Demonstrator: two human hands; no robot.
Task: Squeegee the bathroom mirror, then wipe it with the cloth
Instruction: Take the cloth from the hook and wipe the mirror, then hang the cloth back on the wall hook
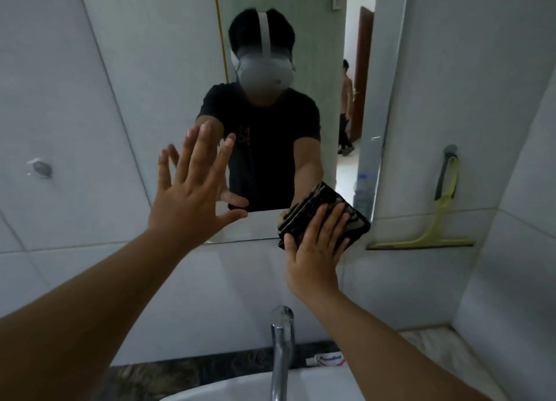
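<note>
The bathroom mirror (pixel 168 69) hangs on the tiled wall ahead. My left hand (pixel 192 190) is flat against its lower left part, fingers spread wide, holding nothing. My right hand (pixel 316 244) presses a folded dark patterned cloth (pixel 355 220) against the mirror's bottom right corner, palm flat on the cloth. The yellow-green squeegee (pixel 442 214) hangs from a wall hook to the right of the mirror, blade at the bottom, apart from both hands.
A chrome tap (pixel 282 346) rises from the white sink (pixel 228 388) directly below my arms. A toothpaste tube (pixel 328 359) lies behind the tap. A wall fitting (pixel 42 169) sticks out at left. A plastic bottle and another person in a doorway show in the reflection.
</note>
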